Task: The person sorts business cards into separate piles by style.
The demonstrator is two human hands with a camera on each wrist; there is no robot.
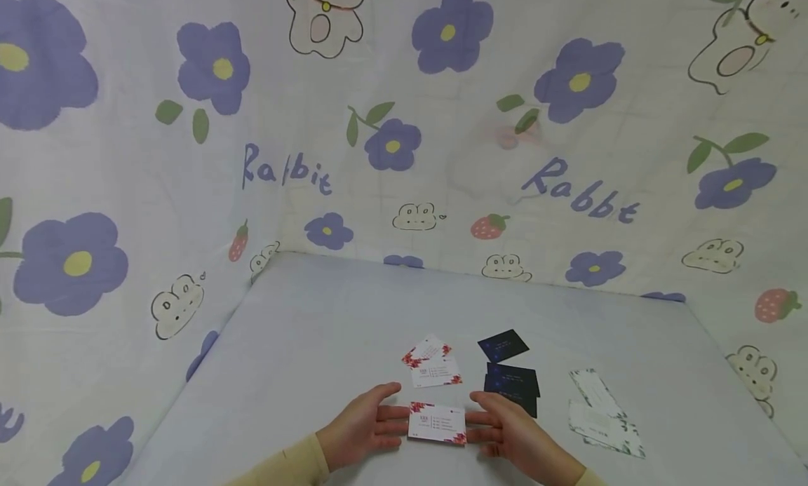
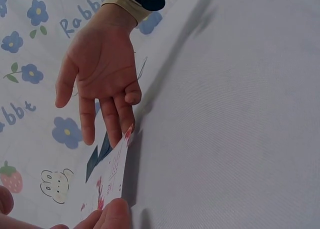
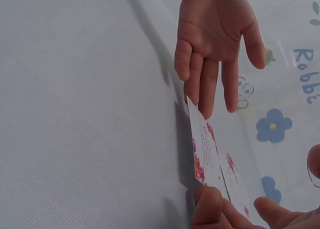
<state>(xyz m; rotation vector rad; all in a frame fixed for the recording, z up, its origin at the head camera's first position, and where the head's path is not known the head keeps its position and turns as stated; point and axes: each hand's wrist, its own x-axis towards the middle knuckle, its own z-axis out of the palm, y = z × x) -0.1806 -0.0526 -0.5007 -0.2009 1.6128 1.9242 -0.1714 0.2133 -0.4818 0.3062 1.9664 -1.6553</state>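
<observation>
A white business card [image 1: 437, 427] with red floral corners lies crosswise between two hands. My left hand [image 1: 360, 428] touches its left edge with fairly straight fingertips, thumb raised and apart. On the other side, my right hand [image 1: 516, 435] meets the right edge in the same way. Both palms face inward. In the left wrist view the card [image 2: 112, 171] is seen nearly edge-on, spanning the fingertips of both hands, with a shadow beside it. The right wrist view shows the card [image 3: 204, 144] held at its ends too. Whether fingers reach beneath it is hard to tell.
Beyond the hands lie red-floral white cards [image 1: 434, 374], overlapping. Dark blue cards [image 1: 513, 379] sit to their right, with a separate dark card [image 1: 503, 346] behind. Farther right are white cards with green leaves [image 1: 596, 424]. A patterned cloth [image 1: 442, 184] walls the white table [image 1: 303, 332].
</observation>
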